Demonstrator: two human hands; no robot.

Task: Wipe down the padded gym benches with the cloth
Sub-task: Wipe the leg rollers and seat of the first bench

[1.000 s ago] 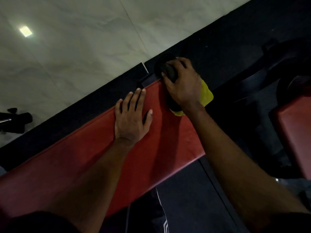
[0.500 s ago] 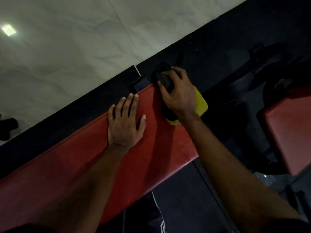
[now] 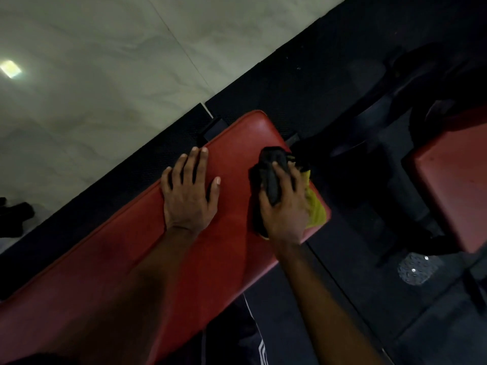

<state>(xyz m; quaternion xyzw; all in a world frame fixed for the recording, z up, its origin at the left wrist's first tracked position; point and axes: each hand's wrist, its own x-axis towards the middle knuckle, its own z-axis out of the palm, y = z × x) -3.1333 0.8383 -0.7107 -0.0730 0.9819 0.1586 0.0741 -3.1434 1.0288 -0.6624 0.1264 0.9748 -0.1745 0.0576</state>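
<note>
Both hands are on the red padded bench, apart. The left hand lies flat with straight, spread fingers. The right hand grips the cloth near the bench's end: a bunched wad, black between the fingers, with yellow spilling out at the pad's edge. A second red bench stands to the right on dark matting.
</note>
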